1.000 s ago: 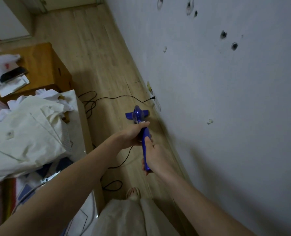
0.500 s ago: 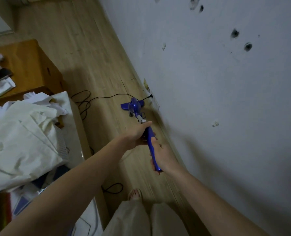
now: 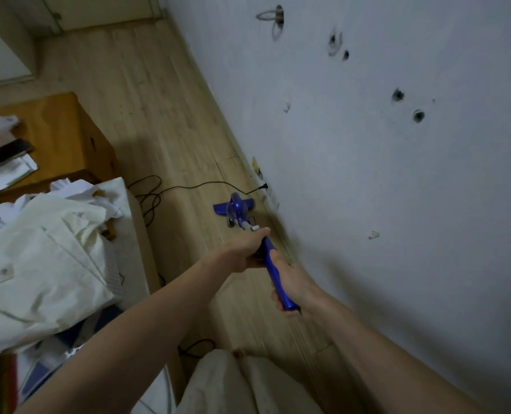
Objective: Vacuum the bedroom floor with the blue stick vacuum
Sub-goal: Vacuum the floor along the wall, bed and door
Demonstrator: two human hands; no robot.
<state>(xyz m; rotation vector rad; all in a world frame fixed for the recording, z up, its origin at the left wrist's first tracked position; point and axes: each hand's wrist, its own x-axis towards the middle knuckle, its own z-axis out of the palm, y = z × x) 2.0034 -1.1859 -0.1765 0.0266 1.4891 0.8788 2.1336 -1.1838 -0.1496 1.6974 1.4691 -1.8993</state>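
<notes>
mid-sweep along the wall. left hand (image 3: 245,249) and right hand (image 3: 293,282) both wrapped round the blue stick vacuum (image 3: 270,264) handle — floor head (image 3: 233,206) on the wood floor (image 3: 146,94) beside the plugged-in black cord (image 3: 188,186). next: push forward, likely steering clear of the cord.

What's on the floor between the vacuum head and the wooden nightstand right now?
In the head view, a black power cord lies between the vacuum head and the nightstand: coiled in loops near the bed corner, then running across the wood floor to a wall outlet.

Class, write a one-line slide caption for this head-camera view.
Both hands, left hand ahead of right hand, grip the blue stick vacuum on the wood floor beside the wall.
</notes>
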